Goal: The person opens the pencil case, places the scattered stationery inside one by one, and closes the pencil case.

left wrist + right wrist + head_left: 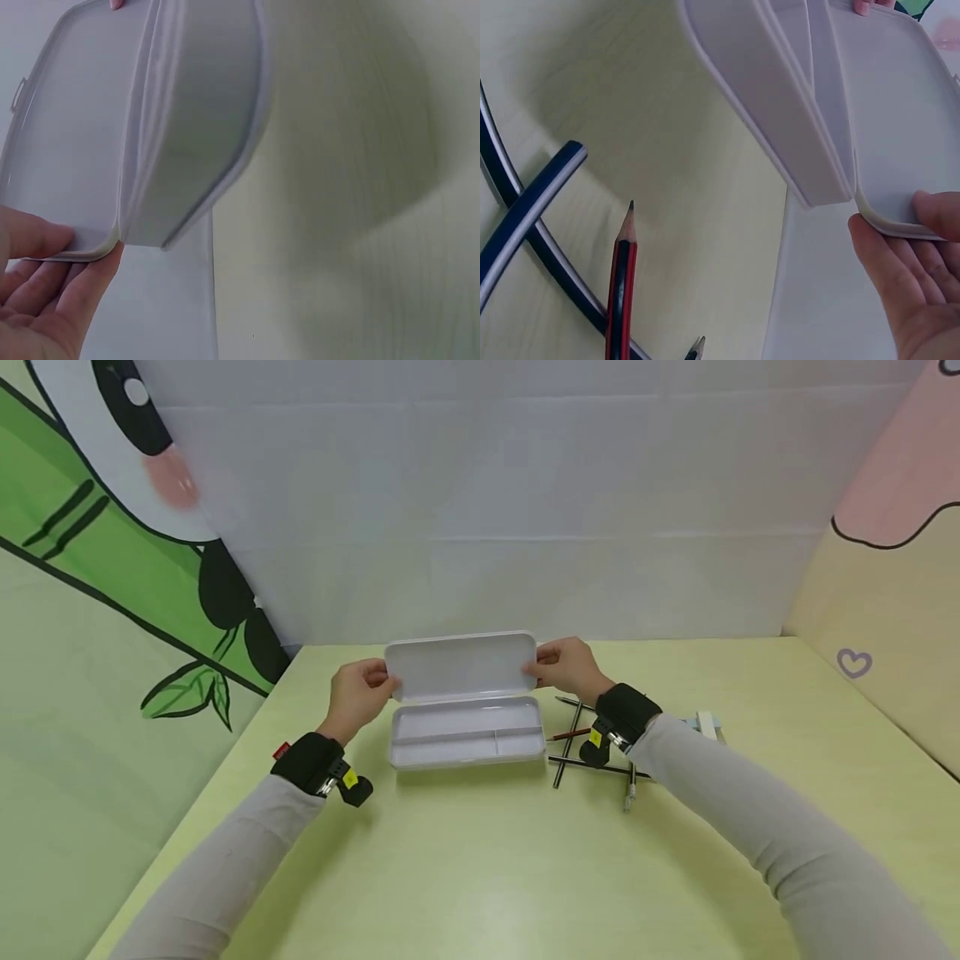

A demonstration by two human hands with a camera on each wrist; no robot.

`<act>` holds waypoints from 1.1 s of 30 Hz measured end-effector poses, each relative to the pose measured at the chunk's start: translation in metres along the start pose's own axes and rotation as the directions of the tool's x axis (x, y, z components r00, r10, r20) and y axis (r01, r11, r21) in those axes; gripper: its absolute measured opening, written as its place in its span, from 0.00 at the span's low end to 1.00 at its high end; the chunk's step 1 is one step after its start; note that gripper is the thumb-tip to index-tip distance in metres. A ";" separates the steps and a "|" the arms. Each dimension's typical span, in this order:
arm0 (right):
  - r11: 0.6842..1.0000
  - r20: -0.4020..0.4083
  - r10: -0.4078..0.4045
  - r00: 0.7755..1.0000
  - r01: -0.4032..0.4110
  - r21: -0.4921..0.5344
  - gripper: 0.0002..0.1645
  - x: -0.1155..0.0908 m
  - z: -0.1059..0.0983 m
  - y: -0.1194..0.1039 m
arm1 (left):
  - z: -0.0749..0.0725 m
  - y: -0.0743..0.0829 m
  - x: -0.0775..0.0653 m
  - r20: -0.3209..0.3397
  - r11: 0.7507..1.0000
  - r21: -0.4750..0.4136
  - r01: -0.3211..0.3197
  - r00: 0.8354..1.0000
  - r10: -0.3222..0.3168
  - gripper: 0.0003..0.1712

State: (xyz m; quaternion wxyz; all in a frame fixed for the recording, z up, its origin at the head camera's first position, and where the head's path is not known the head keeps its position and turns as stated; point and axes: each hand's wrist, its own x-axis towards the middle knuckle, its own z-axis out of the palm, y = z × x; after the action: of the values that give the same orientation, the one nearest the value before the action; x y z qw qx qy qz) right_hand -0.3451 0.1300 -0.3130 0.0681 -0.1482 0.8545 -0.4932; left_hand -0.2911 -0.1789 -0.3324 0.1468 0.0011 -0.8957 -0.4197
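A white pencil case [465, 747] hangs open above the table, its lid [461, 667] raised on the far side and its divided tray facing me. My left hand [358, 700] pinches the lid's left edge, thumb on the inner face and fingers behind, as the left wrist view shows on the lid [82, 135]. At the opposite edge, my right hand [566, 668] grips the lid the same way. Nothing lies in the tray compartments. Below my right wrist, several pencils lie crossed on the table, among them a red-and-black pencil [621, 292] with a sharpened tip.
Dark striped pencils [532, 202] overlap on the pale yellow table [480, 877]. Behind my right forearm sits a partly hidden white and light blue object [707, 724]. A white sheet [480, 527] hangs along the table's far edge, with printed cloth on both sides.
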 end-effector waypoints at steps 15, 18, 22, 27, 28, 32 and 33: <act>0.998 0.036 0.067 0.997 -0.066 -0.011 0.21 0.031 0.003 0.030 | 0.028 -0.018 0.028 0.017 0.999 0.034 -0.021 1.000 0.021 0.13; 0.997 0.039 0.069 0.997 -0.069 -0.023 0.21 0.032 0.001 0.033 | 0.030 -0.018 0.030 0.029 0.999 0.029 -0.014 0.999 0.013 0.14; 0.997 0.047 0.073 0.996 -0.072 -0.036 0.22 0.034 -0.001 0.036 | 0.033 -0.020 0.031 0.050 1.000 0.026 0.012 0.999 -0.013 0.14; 0.998 0.058 0.059 0.997 -0.057 -0.028 0.21 0.035 0.000 0.040 | 0.034 -0.020 0.032 0.063 1.000 0.019 0.023 0.998 -0.025 0.14; 0.998 0.062 0.053 0.997 -0.052 -0.027 0.21 0.035 0.000 0.041 | 0.034 -0.020 0.031 0.067 1.000 0.017 0.025 0.997 -0.026 0.14; 0.998 0.074 0.048 0.996 -0.045 -0.035 0.21 0.038 0.000 0.043 | 0.036 -0.022 0.031 0.079 0.999 0.002 0.048 0.996 -0.048 0.14; 0.998 0.075 0.050 0.996 -0.048 -0.034 0.21 0.039 0.000 0.044 | 0.036 -0.022 0.032 0.078 0.999 0.002 0.049 0.996 -0.049 0.14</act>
State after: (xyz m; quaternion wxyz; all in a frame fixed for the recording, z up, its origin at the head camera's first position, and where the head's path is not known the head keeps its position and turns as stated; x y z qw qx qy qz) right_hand -0.3907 0.1381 -0.3495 0.1101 -0.1468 0.8625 -0.4717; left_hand -0.3340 -0.1702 -0.3626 0.1013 0.0066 -0.9005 -0.4229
